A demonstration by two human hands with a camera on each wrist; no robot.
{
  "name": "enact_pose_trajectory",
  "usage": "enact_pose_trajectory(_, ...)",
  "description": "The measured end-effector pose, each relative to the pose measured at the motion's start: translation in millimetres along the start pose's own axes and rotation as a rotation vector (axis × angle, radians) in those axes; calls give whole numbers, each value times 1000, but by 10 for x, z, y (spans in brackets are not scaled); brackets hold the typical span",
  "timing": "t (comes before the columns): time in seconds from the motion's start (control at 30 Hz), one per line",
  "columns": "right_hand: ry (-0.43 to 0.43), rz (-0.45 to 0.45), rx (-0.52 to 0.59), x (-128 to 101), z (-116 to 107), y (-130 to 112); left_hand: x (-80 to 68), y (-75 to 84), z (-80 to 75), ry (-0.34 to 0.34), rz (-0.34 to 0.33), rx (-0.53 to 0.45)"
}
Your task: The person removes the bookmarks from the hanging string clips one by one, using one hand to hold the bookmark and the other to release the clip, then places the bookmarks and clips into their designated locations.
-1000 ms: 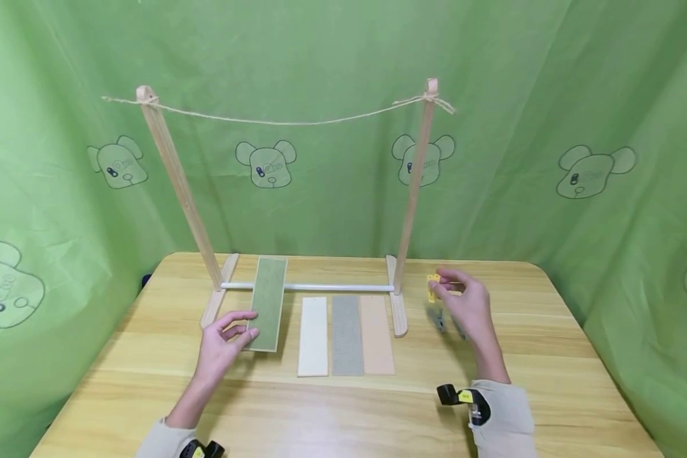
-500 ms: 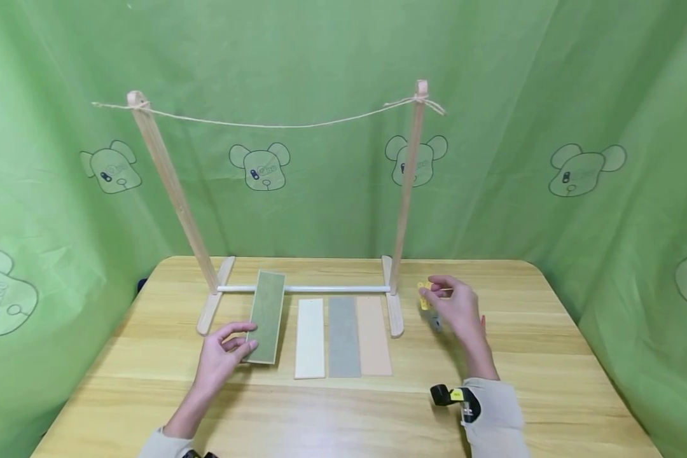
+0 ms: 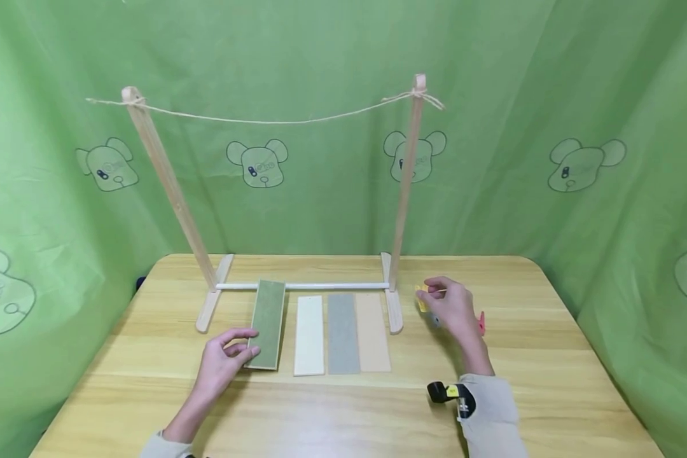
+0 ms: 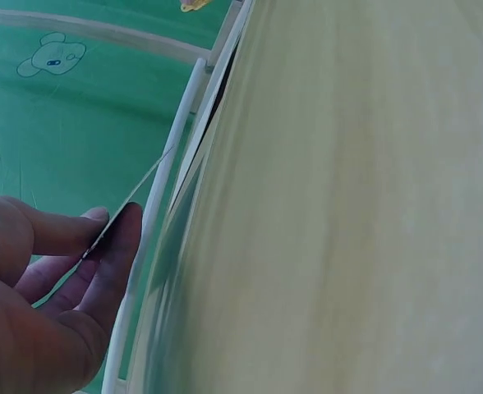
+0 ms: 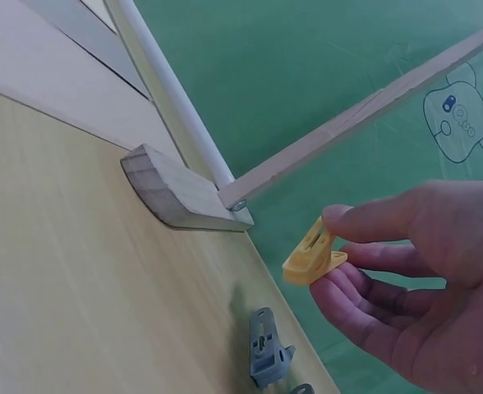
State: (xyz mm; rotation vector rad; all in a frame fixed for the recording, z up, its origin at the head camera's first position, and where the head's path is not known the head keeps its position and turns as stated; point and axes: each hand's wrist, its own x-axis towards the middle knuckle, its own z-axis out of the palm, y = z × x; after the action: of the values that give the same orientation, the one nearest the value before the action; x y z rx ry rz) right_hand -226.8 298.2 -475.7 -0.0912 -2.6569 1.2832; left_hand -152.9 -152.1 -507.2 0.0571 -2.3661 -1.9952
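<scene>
My left hand (image 3: 223, 362) pinches a long green panel (image 3: 267, 324) by its left edge, near the lower end. In the left wrist view this panel (image 4: 147, 176) shows edge-on between thumb and fingers, tilted over the table. A yellow clothespin (image 5: 309, 256) is pinched between thumb and fingertips of my right hand (image 3: 452, 308), raised right of the wooden stand. Under that hand a grey clothespin (image 5: 266, 349) lies on the table, with part of another grey piece beside it. A red clothespin (image 3: 481, 323) shows just past the right wrist.
White (image 3: 310, 334), grey (image 3: 343, 334) and peach (image 3: 373, 334) panels lie side by side on the wooden table (image 3: 332, 416). Behind them stands a frame with two wooden posts (image 3: 172, 191), a white bottom rod (image 3: 338, 287) and a sagging string (image 3: 275, 122). Green curtain surrounds the table.
The green panel has come down toward the table and nearer the front. My right hand has shifted slightly left and down with the yellow clothespin; the red clothespin has come into sight.
</scene>
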Motion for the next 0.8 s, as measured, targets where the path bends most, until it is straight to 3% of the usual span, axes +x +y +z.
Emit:
enact_pose_trajectory(0.47,-40,26,-61,-6,69,-37,-14,-24,17,-51,-54,101)
enact_pose_trajectory(0.8,-75,8,-197,-45,197,-106,-31,-10,61,-27,-20,243)
